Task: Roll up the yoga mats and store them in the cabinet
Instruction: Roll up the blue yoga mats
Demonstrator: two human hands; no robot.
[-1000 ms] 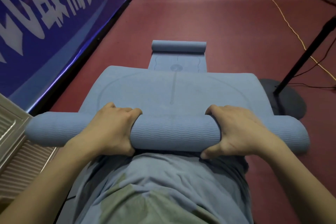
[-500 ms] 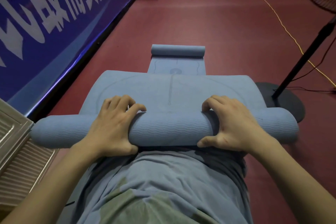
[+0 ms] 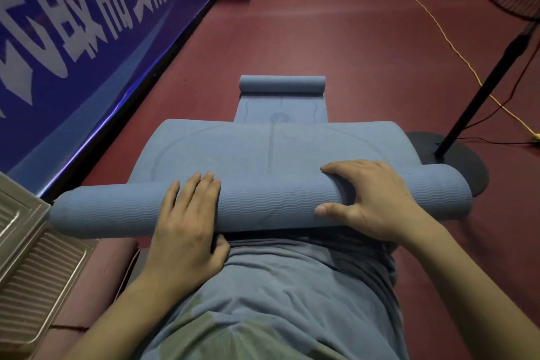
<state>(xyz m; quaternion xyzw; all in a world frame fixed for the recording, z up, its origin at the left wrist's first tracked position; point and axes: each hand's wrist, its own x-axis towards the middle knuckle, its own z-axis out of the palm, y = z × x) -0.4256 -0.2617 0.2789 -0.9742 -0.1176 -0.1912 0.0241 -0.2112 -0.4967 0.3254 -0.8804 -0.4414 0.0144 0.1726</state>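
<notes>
A blue yoga mat lies half rolled across the red floor in front of me, its roll wide and ribbed, its flat part stretching away. My left hand lies over the roll left of centre with fingers nearly straight on top. My right hand presses on the roll right of centre, fingers spread over the top, thumb on the near side. Beyond it a second blue mat lies partly rolled at its far end.
A blue banner wall runs along the left. A ribbed beige cabinet panel sits at the near left. A fan stand with round black base stands right of the mat, with a yellow cable across the floor.
The roll has moved away from me, taking up more of the flat mat. Both hands' fingers went from curled over the far side to lying flatter on top.
</notes>
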